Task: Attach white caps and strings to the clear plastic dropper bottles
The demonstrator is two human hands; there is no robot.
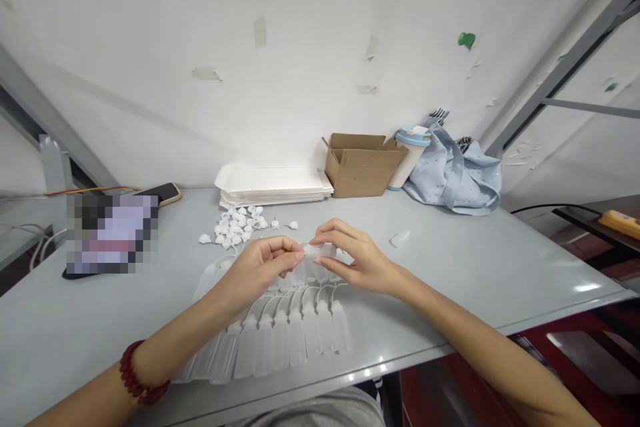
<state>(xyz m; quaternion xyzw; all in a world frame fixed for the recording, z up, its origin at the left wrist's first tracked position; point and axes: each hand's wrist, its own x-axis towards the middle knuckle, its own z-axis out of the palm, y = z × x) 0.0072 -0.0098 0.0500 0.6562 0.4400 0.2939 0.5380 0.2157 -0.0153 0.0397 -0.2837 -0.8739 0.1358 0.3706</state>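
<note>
In front of me, above the table, my right hand (355, 257) is closed around a small translucent plastic bottle (320, 251), thumb below and fingers on top. My left hand (273, 260) pinches at the bottle's left end; what sits between its thumb and forefinger is too small to make out. Below both hands, several similar translucent bottles (273, 347) lie side by side in rows, with thin curved strips at their tops. Partly behind my left forearm are more of them. A pile of small white caps (237, 223) lies beyond my left hand.
A stack of white trays (273, 183), an open cardboard box (367, 170), a lidded cup (407, 157) and a light-blue cloth bag (453, 173) line the wall. On the left are a phone with a blurred screen (117, 233) and another phone (170, 193). One translucent piece (400, 238) lies at right.
</note>
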